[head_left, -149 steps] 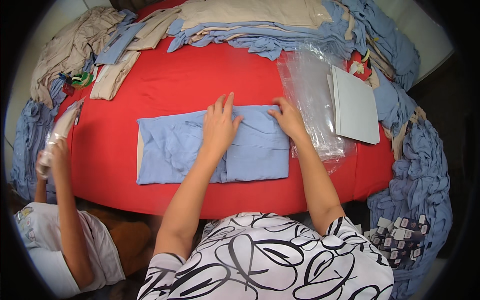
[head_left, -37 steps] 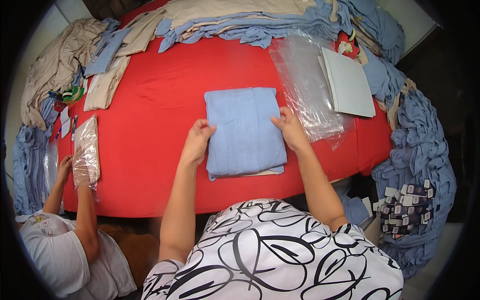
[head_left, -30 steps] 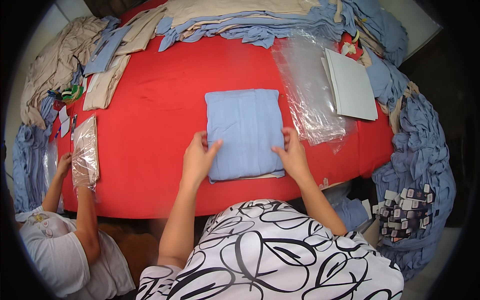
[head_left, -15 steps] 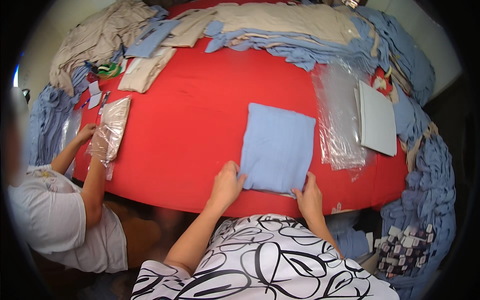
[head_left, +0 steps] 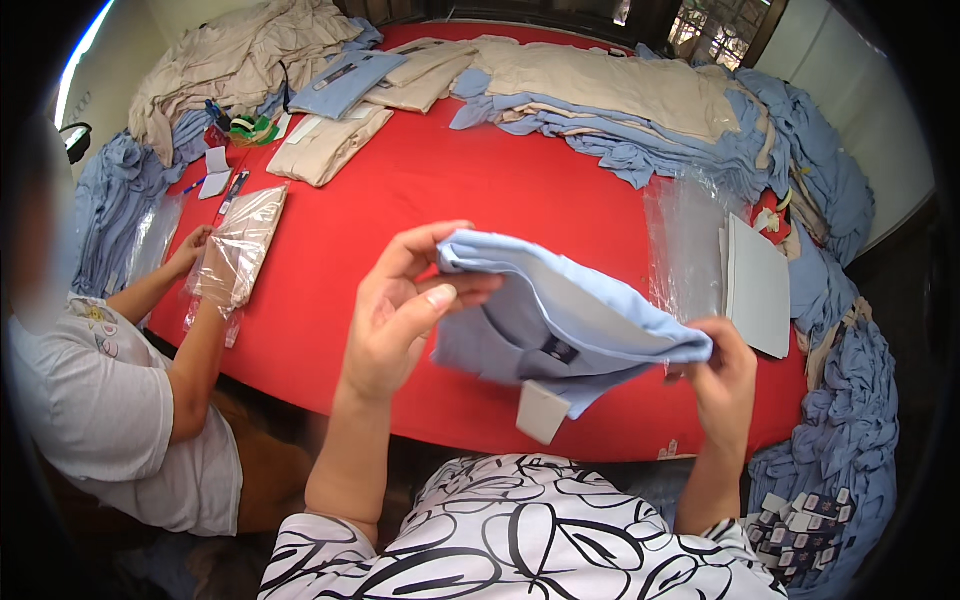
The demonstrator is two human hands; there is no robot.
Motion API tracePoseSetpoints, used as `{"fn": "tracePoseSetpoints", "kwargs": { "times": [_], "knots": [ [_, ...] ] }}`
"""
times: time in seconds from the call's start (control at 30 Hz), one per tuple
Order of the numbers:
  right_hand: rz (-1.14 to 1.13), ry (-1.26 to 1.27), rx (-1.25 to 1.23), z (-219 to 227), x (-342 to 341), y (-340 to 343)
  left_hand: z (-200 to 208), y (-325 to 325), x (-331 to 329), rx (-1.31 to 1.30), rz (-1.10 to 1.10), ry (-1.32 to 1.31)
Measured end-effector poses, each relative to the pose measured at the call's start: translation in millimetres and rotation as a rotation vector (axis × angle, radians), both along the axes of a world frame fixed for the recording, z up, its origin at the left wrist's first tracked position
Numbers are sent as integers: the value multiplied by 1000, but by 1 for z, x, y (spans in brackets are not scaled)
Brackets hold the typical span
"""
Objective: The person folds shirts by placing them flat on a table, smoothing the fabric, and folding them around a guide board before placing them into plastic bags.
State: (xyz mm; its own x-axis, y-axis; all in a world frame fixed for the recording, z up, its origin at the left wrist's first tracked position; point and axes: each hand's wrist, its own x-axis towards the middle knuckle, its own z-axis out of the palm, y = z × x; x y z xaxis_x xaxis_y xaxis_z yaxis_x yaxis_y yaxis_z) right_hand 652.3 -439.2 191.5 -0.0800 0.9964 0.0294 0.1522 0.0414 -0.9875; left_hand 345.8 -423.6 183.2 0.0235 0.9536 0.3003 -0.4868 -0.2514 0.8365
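A folded light-blue shirt (head_left: 590, 300) is raised off the red table, tilted so its underside and neckline face me. Its dark neck label (head_left: 558, 348) shows, and a pale hang tag (head_left: 541, 411) dangles from the lower edge. My left hand (head_left: 395, 305) is at the shirt's left corner, some fingers against the folded edge and the thumb standing off it. The right corner is pinched by my right hand (head_left: 722, 380), thumb in front and fingertips partly hidden behind the cloth.
Clear plastic bags (head_left: 685, 245) and white boards (head_left: 757, 285) lie at right on the red table (head_left: 350, 230). Piled garments (head_left: 610, 85) line its far side. At left, a co-worker's hands (head_left: 200, 245) handle a bagged beige garment (head_left: 250, 240). Several tags (head_left: 800, 530) lie at lower right.
The shirt lay flat on the table with both my hands at its near corners. Now it is lifted and tipped over, showing the neckline and tag. My view has shifted slightly.
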Motion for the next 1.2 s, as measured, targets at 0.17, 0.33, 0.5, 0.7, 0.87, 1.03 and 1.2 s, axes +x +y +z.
{"fn": "tracePoseSetpoints", "kwargs": {
  "times": [0.17, 0.33, 0.5, 0.7, 0.87, 1.03, 1.2],
  "knots": [
    [144, -401, 243, -76, -40, 105, -56, 60, -48, -351, 257, 639],
    [77, -346, 23, -190, -102, 219, -145, 149, -95, -405, 392, 1072],
    [127, -302, -110, -155, -195, 331, -145, 265, -178, -342, 518, 1408],
    [118, 22, -68, -162, -290, 454, -111, 391, -245, -252, 783, 1659],
    [152, -219, 45, -192, -337, 490, -160, 406, -279, -142, 1033, 1618],
    [98, -30, 10, -217, -300, 497, -129, 316, -181, -507, 688, 1532],
    [188, -225, 500, -141, -274, 394, -140, 307, -192, -635, 619, 1368]
  ]
}}
